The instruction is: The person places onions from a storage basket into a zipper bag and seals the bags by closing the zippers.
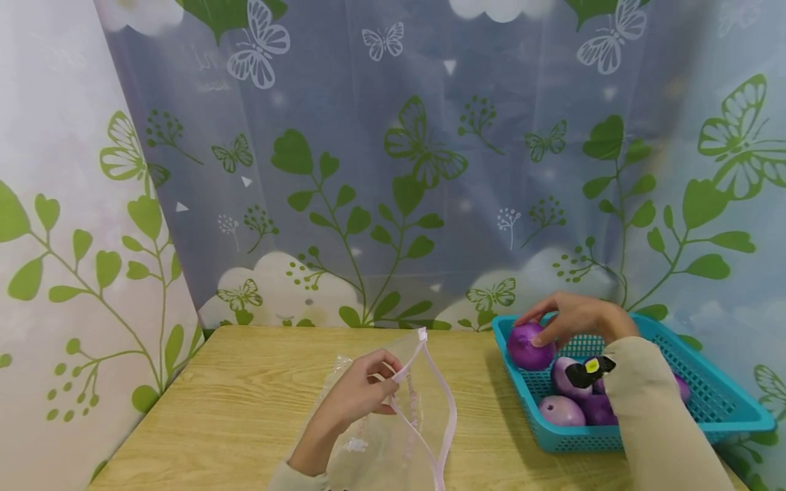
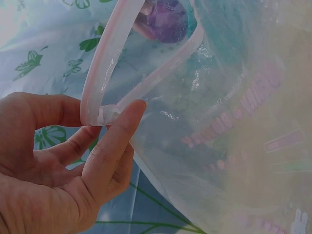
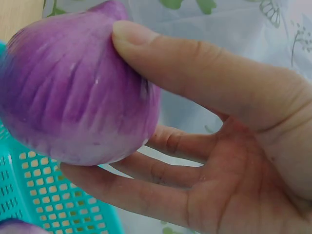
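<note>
My left hand (image 1: 362, 389) pinches the pink-edged rim of a clear zip bag (image 1: 432, 409) between thumb and fingers. The bag's mouth gapes toward the right, and faint pink print shows on its side in the left wrist view. Over the far left corner of a teal basket (image 1: 546, 436), my right hand (image 1: 571, 320) grips a purple onion (image 1: 531, 346). Up close in the right wrist view, the onion (image 3: 78, 92) has ridged, glossy skin, with the thumb on top and fingers beneath.
Several purple and pale violet onions (image 1: 561, 411) lie in the basket, partly hidden by the right sleeve. A wood-grain table (image 1: 202, 409) carries the bag and basket. Behind it hangs a curtain (image 1: 344, 88) printed with leaves and butterflies.
</note>
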A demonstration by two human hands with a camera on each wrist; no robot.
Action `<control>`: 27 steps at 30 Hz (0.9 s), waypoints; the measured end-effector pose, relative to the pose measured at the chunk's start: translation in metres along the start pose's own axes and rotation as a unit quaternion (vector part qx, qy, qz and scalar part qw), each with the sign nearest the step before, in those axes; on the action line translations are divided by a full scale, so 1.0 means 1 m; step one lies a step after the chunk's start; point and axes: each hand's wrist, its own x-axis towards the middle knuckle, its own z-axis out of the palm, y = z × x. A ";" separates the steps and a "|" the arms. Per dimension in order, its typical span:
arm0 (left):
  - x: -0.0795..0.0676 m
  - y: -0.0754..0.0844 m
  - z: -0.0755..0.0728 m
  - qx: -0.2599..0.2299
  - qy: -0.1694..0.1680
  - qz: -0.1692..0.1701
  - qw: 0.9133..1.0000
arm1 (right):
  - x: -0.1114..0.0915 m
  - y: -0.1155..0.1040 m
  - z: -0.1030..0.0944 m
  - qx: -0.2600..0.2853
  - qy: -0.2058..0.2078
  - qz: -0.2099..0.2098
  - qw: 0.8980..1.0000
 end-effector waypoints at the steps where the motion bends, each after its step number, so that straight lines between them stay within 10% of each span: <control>1: 0.000 0.000 0.000 0.000 0.000 0.000 1.000 | 0.000 -0.003 0.001 -0.001 -0.001 -0.007 1.000; 27: 0.000 0.005 0.004 0.003 0.053 0.006 0.999 | 0.004 -0.085 0.043 -0.069 -0.012 -0.172 0.983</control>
